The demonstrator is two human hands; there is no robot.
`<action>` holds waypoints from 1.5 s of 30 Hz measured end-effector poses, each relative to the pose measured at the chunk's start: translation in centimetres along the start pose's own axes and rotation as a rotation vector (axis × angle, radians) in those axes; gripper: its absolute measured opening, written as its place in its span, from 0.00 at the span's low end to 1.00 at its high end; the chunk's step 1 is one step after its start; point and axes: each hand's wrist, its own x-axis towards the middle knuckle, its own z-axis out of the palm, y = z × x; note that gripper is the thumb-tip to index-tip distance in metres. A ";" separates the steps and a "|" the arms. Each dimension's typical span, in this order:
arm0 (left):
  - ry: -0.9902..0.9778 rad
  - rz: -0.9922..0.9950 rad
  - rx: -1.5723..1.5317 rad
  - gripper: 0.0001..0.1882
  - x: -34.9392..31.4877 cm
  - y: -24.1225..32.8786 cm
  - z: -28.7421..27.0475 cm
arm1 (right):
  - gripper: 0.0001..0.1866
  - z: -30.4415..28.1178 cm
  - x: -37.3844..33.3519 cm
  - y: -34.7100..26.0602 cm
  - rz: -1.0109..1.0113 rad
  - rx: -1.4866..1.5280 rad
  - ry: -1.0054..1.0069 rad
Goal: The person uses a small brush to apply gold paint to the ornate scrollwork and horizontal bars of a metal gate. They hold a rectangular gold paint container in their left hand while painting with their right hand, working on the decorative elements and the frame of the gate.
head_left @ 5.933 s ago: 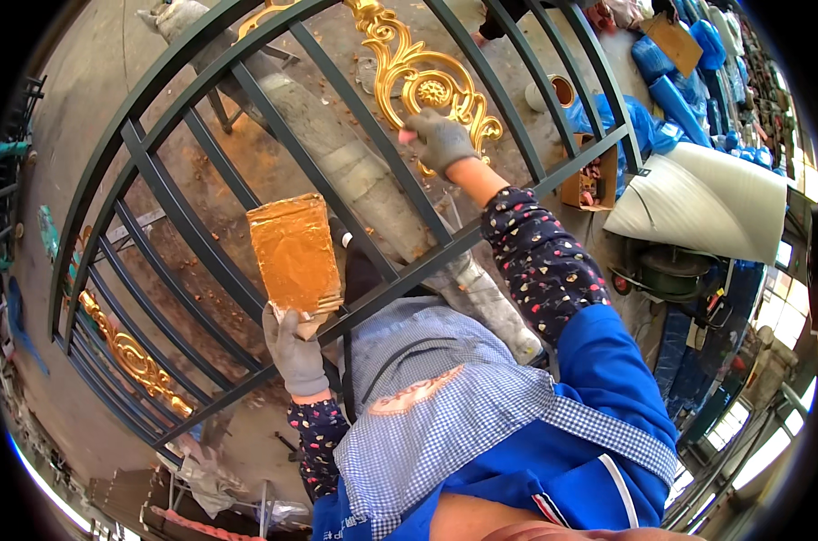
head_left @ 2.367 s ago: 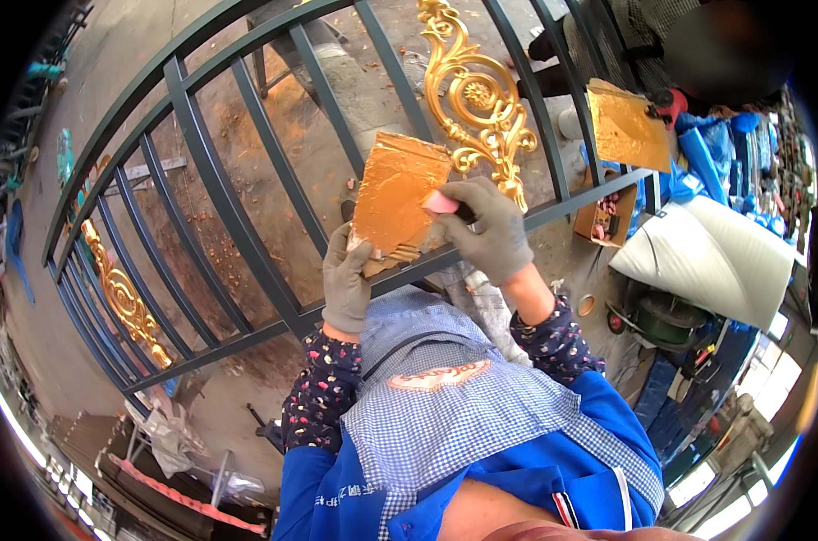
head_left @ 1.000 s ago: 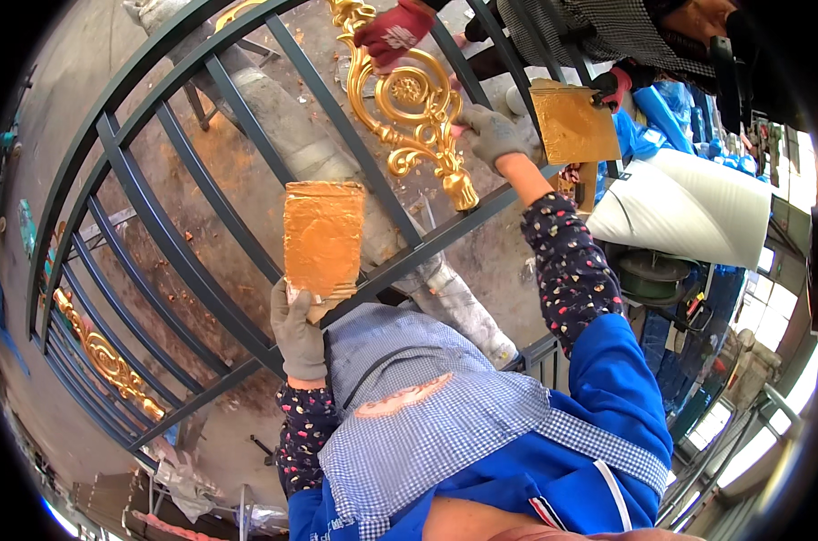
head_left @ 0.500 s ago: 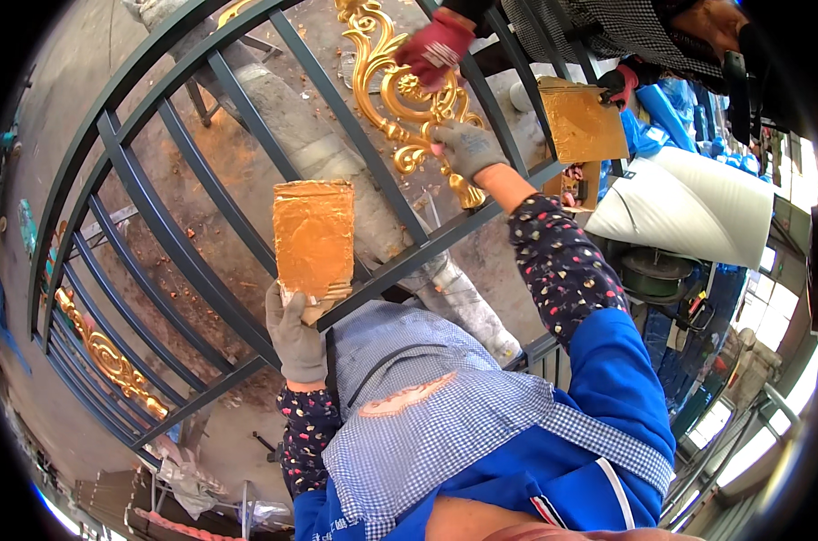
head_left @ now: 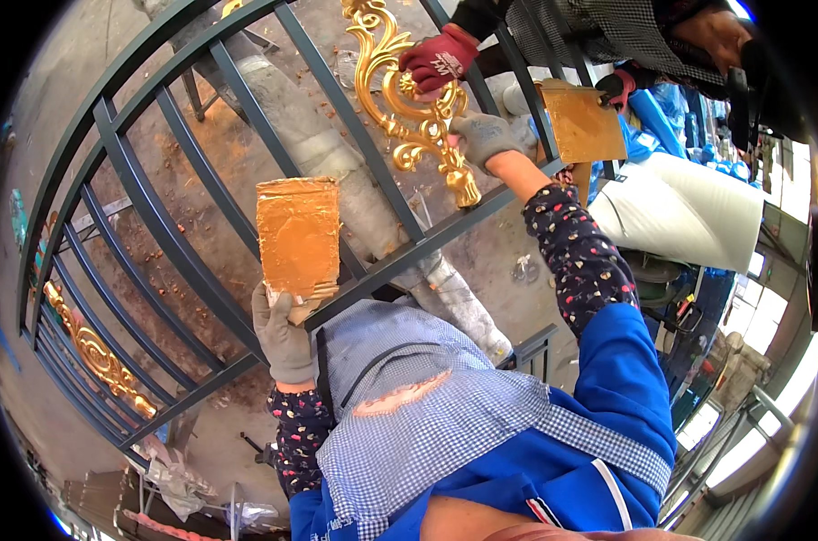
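My left hand [head_left: 284,338], in a grey glove, grips the lower edge of a cardboard piece [head_left: 298,230] smeared with gold-brown paint, beside the lower rail of a dark metal railing [head_left: 427,243]. My right hand [head_left: 495,140], also gloved in grey, has its fingers curled at the right edge of a gold scroll ornament [head_left: 407,153] set between the bars. Whether anything is pinched in those fingers is hidden. Across the railing, a co-worker's red-gloved hand [head_left: 442,61] is at the ornament's upper part.
The co-worker's other gloved hand [head_left: 615,88] holds a second gold-smeared cardboard [head_left: 583,123]. A white foam roll [head_left: 689,212] lies at the right near blue plastic wrap [head_left: 657,117]. Another gold ornament [head_left: 98,350] sits in the railing at lower left. A wrapped long roll [head_left: 328,162] lies beneath.
My right hand has shifted slightly right and up along the ornament. The co-worker's red-gloved hand has moved slightly right. The cardboard in my left hand sits a little further left in view.
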 end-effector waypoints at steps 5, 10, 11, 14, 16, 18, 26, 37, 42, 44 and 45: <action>0.003 0.008 0.023 0.18 -0.2 -0.1 -0.4 | 0.09 2.1 -0.5 -2.0 -0.059 0.056 0.107; -0.028 0.019 0.036 0.18 -0.4 0.5 -0.3 | 0.11 0.2 0.2 -0.5 0.107 0.122 0.148; -0.030 0.009 0.024 0.19 -0.7 0.6 -0.1 | 0.12 0.2 0.2 -0.5 0.100 0.225 0.235; -0.041 -0.001 0.018 0.19 -0.5 0.0 -0.7 | 0.14 2.4 1.4 -0.5 0.180 0.381 0.391; -0.040 0.003 0.025 0.19 -0.6 -0.1 -0.7 | 0.14 4.2 1.8 -0.9 0.215 0.424 0.382; -0.038 0.007 0.020 0.19 -0.7 0.0 -0.8 | 0.12 4.0 1.4 -0.9 0.191 0.282 0.267; -0.033 -0.006 -0.007 0.20 -1.0 0.2 -0.4 | 0.11 2.1 0.1 -0.9 0.042 0.258 0.215; -0.042 -0.001 0.045 0.23 -1.0 0.2 -0.8 | 0.10 3.2 -1.4 -0.4 0.073 0.180 0.269; -0.052 0.006 0.021 0.23 -1.3 0.1 -0.9 | 0.07 1.7 -5.6 -0.8 -0.054 0.261 0.252; -0.063 0.008 0.017 0.22 -1.5 0.0 -0.7 | 0.07 2.0 -8.1 -1.9 -0.163 0.289 0.249; -0.050 0.011 0.024 0.22 -1.7 0.1 -0.5 | 0.07 2.4 -8.7 -1.7 -0.191 0.289 0.252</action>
